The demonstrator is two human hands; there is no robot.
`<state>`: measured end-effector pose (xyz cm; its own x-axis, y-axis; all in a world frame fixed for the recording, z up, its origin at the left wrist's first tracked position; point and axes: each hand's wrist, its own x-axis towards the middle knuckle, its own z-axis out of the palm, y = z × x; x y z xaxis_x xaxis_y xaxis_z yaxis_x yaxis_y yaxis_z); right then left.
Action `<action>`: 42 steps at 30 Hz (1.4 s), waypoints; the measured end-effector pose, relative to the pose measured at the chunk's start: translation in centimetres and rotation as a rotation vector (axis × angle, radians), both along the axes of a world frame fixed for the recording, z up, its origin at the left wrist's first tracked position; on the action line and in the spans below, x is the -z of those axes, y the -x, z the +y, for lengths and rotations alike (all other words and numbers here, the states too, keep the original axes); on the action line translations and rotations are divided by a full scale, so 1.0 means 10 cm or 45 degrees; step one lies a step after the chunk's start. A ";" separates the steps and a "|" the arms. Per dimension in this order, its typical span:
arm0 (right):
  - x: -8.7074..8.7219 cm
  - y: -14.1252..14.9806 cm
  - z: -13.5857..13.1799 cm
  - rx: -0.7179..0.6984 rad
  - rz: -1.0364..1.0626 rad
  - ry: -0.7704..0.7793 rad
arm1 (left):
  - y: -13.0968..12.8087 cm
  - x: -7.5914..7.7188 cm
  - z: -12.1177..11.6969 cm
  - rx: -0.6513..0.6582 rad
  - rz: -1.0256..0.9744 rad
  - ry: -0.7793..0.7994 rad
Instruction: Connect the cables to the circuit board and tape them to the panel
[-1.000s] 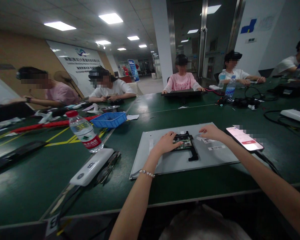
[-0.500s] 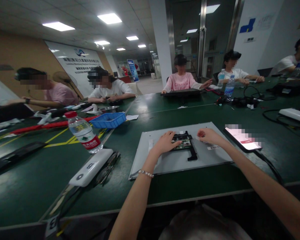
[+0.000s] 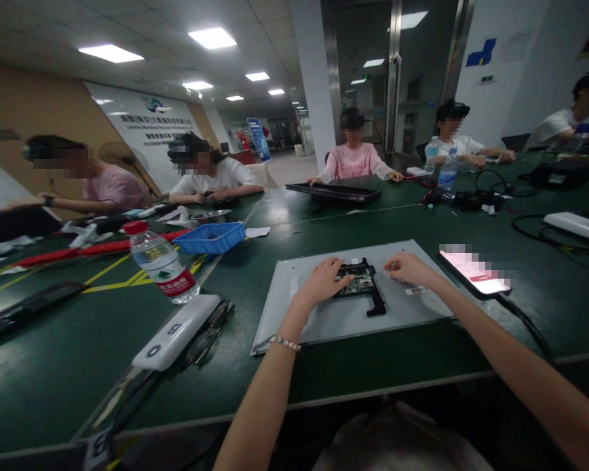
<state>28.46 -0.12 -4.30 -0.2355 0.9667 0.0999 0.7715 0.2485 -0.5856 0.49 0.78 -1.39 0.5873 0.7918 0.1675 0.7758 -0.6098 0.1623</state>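
A flat grey panel (image 3: 338, 325) lies on the green table in front of me. On its middle sits a black bracket (image 3: 375, 306) with a green circuit board (image 3: 363, 282) inside it. My left hand (image 3: 326, 280) lies over the left side of the board, fingers stretched out, covering part of it. Just right of the bracket, my right hand (image 3: 407, 269) is closed in a pinch above the panel. Whatever is between those fingertips is too small to make out. A white label (image 3: 415, 290) is on the panel below this hand.
Right of the panel lies a lit phone (image 3: 476, 271) with a cable. To the left are a white power bank (image 3: 177, 332), glasses (image 3: 210, 335), a water bottle (image 3: 161, 261) and a blue basket (image 3: 211, 238). Across the table, a person in pink touches a black flat panel (image 3: 334, 191).
My hands stay nearly in place over the board and panel. Across the table, the person in pink has shifted and turned the black panel leftward and lowered one hand. My view has moved slightly.
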 end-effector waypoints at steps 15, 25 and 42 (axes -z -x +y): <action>0.01 0.00 -0.02 0.003 0.282 0.068 | -0.02 -0.04 -0.01 0.035 -0.031 0.010; -0.18 0.09 -0.18 -0.194 0.490 0.280 | -0.06 -0.06 -0.01 0.133 -0.116 -0.053; 0.09 0.17 -0.04 -0.244 0.582 0.228 | -0.48 -0.11 -0.35 0.527 -0.022 -0.115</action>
